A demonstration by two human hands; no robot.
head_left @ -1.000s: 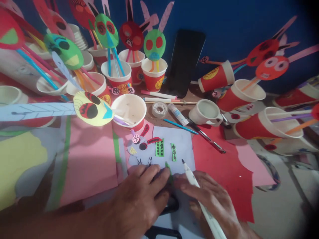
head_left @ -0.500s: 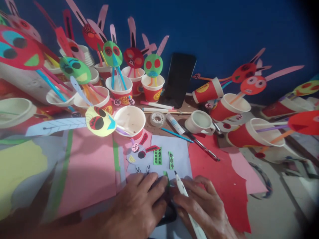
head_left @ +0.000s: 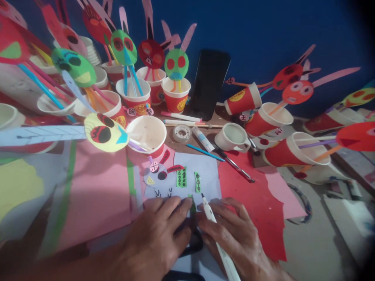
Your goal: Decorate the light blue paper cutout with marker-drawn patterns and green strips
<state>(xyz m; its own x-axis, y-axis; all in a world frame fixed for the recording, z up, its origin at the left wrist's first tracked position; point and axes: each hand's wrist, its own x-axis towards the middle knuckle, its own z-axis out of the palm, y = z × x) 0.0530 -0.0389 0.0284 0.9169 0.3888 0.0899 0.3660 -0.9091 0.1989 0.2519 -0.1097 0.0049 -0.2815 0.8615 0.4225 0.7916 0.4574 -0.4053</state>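
Note:
My right hand grips a white marker, its dark tip uncapped and pointing up toward a small green paper strip with drawn circles. Palm down, my left hand rests on grey-blue paper, its fingers stretched out. Between the hands lies another green paper piece, partly hidden under the fingertips. Black scissors handles show below it, the blades hidden. Just beyond my left fingers are a green dotted paper piece and a grey paper face with a dark eye.
Decorated paper cups with paper faces on straws stand along the back and right. A dark phone leans upright. A tape roll, glue tube and white mug sit ahead. Pink paper and red paper flank the hands.
The whole view has shifted slightly, with most things appearing a little higher and farther left. Both hands keep nearly the same pose, and the marker stays in my right hand.

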